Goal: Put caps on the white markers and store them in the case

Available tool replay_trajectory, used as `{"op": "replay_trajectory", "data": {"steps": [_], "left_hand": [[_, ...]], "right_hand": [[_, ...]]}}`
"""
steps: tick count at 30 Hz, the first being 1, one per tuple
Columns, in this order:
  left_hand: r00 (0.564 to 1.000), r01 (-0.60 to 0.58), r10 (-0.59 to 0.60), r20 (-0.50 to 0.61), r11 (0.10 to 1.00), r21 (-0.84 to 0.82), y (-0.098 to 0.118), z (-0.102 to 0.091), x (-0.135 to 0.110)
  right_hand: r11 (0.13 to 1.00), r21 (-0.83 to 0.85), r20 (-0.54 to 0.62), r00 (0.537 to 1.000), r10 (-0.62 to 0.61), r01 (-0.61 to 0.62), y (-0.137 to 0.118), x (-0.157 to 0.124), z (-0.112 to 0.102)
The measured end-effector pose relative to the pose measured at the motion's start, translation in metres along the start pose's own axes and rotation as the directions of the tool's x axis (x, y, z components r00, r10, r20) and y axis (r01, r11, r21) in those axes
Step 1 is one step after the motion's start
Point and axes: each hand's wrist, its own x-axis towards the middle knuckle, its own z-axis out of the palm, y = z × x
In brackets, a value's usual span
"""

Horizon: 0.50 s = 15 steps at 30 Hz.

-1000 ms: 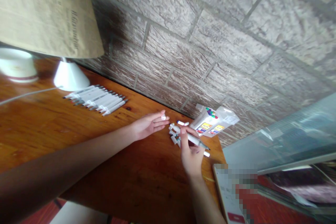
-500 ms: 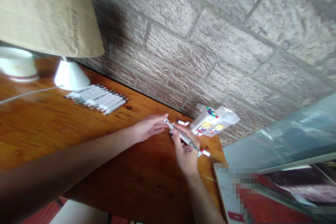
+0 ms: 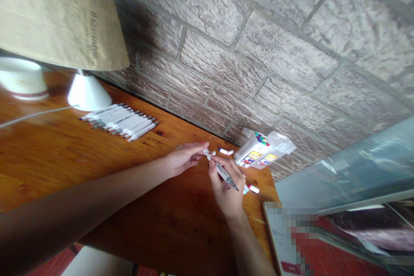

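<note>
In the middle of the head view, my right hand [image 3: 225,192] is closed around a white marker [image 3: 224,173] with a grey end, which slants down to the right. My left hand [image 3: 183,159] pinches a small white marker cap [image 3: 206,152] at the upper-left end of that marker. Whether the cap sits on the marker or just meets it is too small to tell. Beyond my hands lies a short white piece with a dark blue end [image 3: 223,151]. Another with a red end [image 3: 254,188] lies right of my right hand, whose fingers partly hide a light-blue item.
A row of several white markers [image 3: 124,120] lies at left on the wooden desk [image 3: 155,211]. Behind it stand a lamp [image 3: 87,92] and a white cup [image 3: 26,79]. A clear plastic case [image 3: 258,153] with several coloured pens stands near the brick wall [image 3: 220,64].
My left thumb and fingers have closed on the cap, where they were more stretched out. My right hand has shifted slightly left, and the marker's grey end has moved left and down.
</note>
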Motion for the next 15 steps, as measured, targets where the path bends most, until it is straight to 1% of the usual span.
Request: {"op": "replay_trajectory", "data": {"steps": [3, 6, 8, 13, 15], "left_hand": [[0.998, -0.043, 0.044, -0.033, 0.999, 0.023, 0.006, -0.004, 0.003], [0.994, -0.073, 0.076, -0.081, 0.997, 0.035, 0.011, -0.006, 0.005], [0.994, -0.066, 0.068, -0.082, 0.997, 0.036, 0.012, -0.006, 0.006], [0.999, -0.034, 0.036, -0.027, 0.998, 0.051, 0.006, -0.005, 0.004], [0.999, -0.022, 0.023, -0.03, 0.999, 0.048, 0.004, -0.004, 0.003]], "right_hand": [[0.999, -0.027, -0.068, 0.997, -0.024, 0.022, 0.002, -0.001, -0.002], [1.0, -0.017, -0.119, 0.993, -0.024, 0.022, 0.004, -0.001, -0.005], [1.0, 0.005, -0.121, 0.992, -0.023, 0.024, 0.005, -0.001, -0.006], [0.995, 0.057, -0.082, 0.993, -0.08, 0.085, 0.003, 0.0, -0.002], [0.994, 0.064, -0.067, 0.994, -0.083, 0.088, 0.003, 0.001, -0.001]]}}
